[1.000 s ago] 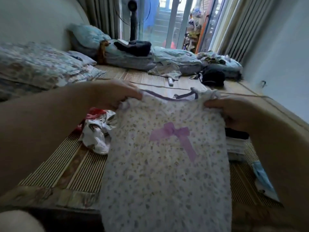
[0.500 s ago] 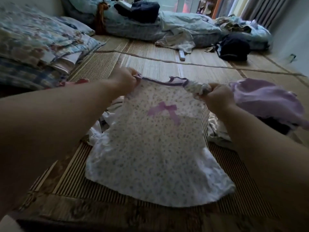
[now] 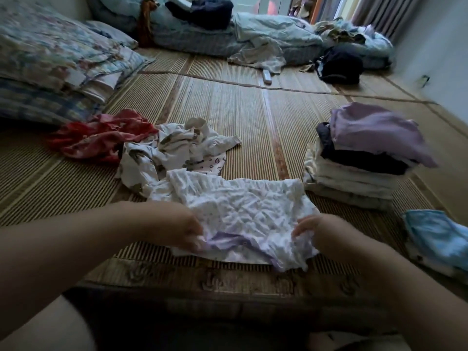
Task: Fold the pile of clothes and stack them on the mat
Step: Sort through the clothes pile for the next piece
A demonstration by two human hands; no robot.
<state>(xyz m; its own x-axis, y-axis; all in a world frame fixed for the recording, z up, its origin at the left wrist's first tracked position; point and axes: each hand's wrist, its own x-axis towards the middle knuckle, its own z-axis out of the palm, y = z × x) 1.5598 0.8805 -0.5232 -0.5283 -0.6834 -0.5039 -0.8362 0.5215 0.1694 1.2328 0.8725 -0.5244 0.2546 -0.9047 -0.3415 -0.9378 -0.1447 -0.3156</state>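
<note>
We had the floral top (image 3: 243, 211) lying crumpled but spread out on the woven mat (image 3: 228, 117), close to its near edge, with the purple-trimmed neckline towards us. Our left hand (image 3: 182, 231) gripped the shoulder on its side of the neckline, fingers curled into the cloth. Our right hand (image 3: 321, 235) pinched the opposite shoulder between thumb and bent fingers. The unfolded pile (image 3: 164, 150) lay just beyond the top, touching its far left corner, with a red garment (image 3: 101, 138) beside it. The folded stack (image 3: 354, 173) (purple piece uppermost) stood to the right, and a light blue cloth (image 3: 438, 236) lay nearer us.
</note>
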